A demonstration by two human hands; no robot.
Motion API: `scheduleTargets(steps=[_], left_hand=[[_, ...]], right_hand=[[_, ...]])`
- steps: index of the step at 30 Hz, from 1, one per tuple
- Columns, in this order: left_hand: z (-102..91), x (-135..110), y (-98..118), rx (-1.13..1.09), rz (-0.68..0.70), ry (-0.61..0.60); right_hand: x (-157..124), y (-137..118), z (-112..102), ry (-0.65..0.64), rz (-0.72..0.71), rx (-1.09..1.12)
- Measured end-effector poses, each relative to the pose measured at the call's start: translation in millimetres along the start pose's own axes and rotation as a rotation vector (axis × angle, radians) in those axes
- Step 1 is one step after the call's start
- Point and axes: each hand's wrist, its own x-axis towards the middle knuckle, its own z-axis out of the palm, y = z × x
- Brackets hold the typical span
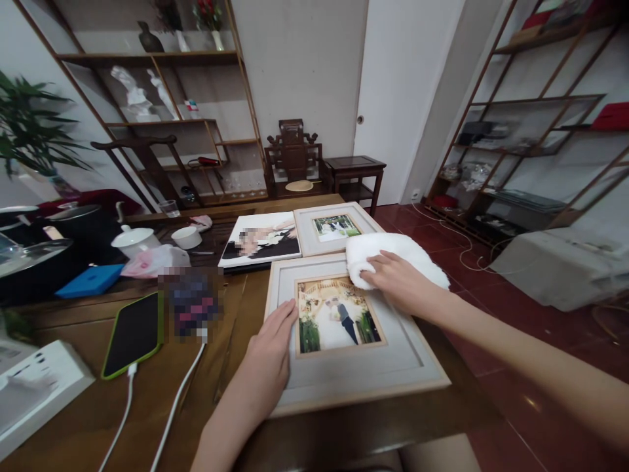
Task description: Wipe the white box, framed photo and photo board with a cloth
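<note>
Your left hand (268, 364) lies flat on the left border of the frame (393, 370). Its fingers are stretched out and close together, gripping nothing, and the fingertips reach the edge of the photo inside. The frame lies face up on the table (88, 426), at the near right corner, with its lower right corner close to the table's edge.

Your right hand (400, 278) comes in from the right and rests on the cloth (393, 248). Its fingers are curled down and closed on the white pile, at the upper right of the frame. The cloth covers that corner and hangs past the frame's right side.

Left of the frame, a phone (133, 334) in a green case lies screen up, with a white cable (122, 406) plugged in. A second cable runs beside it to a blurred thing. A white power strip (34, 387) sits at the near left edge.

Behind the frame, a small frame (307, 236) lies just touching the cloth, and a print (260, 239) lies beside it on the left. Further left are a bowl (187, 237), a teapot (133, 241), a pink bag (154, 260) and a blue box (91, 280).

Beyond the table, a carved chair (293, 154) stands against the wall, with a side table (354, 167) and a white door (407, 85) to its right. A shelf (162, 98) and a plant (29, 131) are to its left.
</note>
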Motion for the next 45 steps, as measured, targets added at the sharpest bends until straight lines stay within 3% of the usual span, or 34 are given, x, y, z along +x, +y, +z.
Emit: scheduleTargets(steps=[3,12,16,19,25,31,35,41,45], left_hand=[[1.7,0,-1,0.006,0.016,0.034],[7.7,0,-5,0.058,0.053,0.070],[7.7,0,-4,0.068,0.056,0.079],[9.1,-1,-4,0.056,0.049,0.105],[12.9,0,-5,0.017,0.056,0.159],[16.0,0,-9,-0.008,0.068,0.196],[14.4,-1,-10,-0.042,0.079,0.199],[12.0,-1,-8,-0.065,0.071,0.175],[14.1,-1,-8,-0.075,0.046,0.183]], right_hand=[[-9,-2,0,0.025,-0.015,0.049],[-75,-53,-43,-0.138,-0.045,0.247],[-89,-57,-55,-0.089,-0.021,0.297],[-87,-61,-59,-0.076,-0.001,0.310],[-57,-93,-50,-0.098,-0.185,0.305],[-28,-124,-62,-0.083,-0.258,0.360],[-36,-122,-58,-0.031,-0.214,0.335],[-68,-85,-61,-0.250,-0.054,0.294],[-72,-82,-62,-0.262,-0.029,0.307]])
